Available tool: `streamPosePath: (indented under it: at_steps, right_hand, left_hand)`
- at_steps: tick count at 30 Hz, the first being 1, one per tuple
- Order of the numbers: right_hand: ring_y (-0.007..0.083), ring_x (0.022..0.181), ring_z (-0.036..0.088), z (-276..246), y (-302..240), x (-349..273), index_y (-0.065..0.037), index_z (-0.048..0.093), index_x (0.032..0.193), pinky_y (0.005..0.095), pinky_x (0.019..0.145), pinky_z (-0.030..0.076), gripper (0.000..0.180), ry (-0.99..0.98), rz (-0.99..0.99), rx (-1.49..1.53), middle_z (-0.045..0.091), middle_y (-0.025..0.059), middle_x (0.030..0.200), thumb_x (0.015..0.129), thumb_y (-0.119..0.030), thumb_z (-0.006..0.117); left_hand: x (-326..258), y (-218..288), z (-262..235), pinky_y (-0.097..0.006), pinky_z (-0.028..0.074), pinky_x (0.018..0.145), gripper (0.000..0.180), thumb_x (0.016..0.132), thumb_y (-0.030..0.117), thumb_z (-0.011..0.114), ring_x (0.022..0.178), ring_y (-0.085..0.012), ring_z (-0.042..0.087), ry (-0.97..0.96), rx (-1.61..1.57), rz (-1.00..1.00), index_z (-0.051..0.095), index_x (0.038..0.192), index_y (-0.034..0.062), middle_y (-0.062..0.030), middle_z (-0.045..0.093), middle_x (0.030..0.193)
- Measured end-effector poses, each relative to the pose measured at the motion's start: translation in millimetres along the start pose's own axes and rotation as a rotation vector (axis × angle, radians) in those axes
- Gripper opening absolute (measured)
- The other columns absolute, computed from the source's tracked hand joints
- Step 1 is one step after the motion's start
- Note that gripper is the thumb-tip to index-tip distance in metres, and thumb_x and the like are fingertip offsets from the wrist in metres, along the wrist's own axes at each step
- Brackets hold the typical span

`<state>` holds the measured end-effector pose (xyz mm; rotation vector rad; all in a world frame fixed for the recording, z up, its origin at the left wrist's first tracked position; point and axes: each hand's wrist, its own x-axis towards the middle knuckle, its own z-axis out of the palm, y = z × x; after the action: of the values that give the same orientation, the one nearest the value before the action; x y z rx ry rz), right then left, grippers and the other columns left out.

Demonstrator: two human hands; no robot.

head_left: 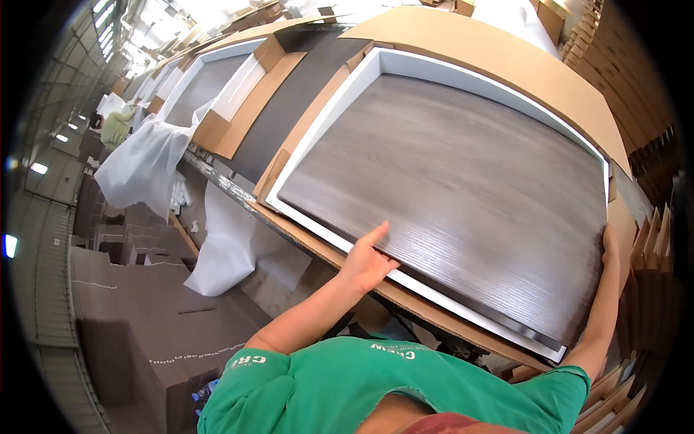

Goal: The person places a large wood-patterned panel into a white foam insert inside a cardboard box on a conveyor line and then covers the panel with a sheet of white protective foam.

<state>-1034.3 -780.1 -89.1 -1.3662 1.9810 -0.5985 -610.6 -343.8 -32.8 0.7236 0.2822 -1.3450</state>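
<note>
A large dark grey-brown wood-grain panel [448, 181] lies tilted inside a white foam frame [329, 137], which sits in an open cardboard box [499, 47]. At the near edge of the panel, my left hand [367, 265] grips it, thumb on top and fingers tucked below, where they are partly hidden. My right hand [611, 244] holds the panel's right edge; most of its fingers are out of sight behind that edge.
On the left, another open box [249, 108] with white lining stands along the dark conveyor [293, 94]. White foam sheet [144, 163] hangs over its side. Stacked brown panels [166, 304] fill the lower left. Cardboard pieces [654, 246] stand at right. A person [116, 126] works farther off.
</note>
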Motion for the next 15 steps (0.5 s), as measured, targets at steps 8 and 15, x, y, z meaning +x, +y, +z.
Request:
streamPosePath:
  at_steps: [8,15]
  right_hand:
    - [0.0416,0.105,0.049,42.3,31.3,12.3,0.012,0.049,0.109,0.0440,0.086,0.039,0.064,-0.207,-0.193,-0.441,0.051,0.0322,0.108,0.089,-0.047,0.031]
    - [0.0432,0.103,0.045,140.7,31.2,-120.0,-0.001,0.050,0.112,0.0475,0.088,0.037,0.041,-0.259,-0.915,-0.867,0.044,0.0306,0.116,0.085,-0.032,0.046]
  left_hand:
    - [-7.3,5.1,-2.7,-0.044,0.019,0.105,0.067,0.087,0.023,0.052,0.133,-0.0281,0.008,0.074,0.427,0.268,0.014,0.134,-0.0066,-0.0204,0.013,0.140]
    - [-65.6,7.1,-5.7,-0.032,0.042,0.091,0.032,0.088,0.011,0.050,0.104,-0.0214,0.052,-0.044,0.617,0.508,0.049,0.114,-0.0065,-0.0138,0.053,0.113]
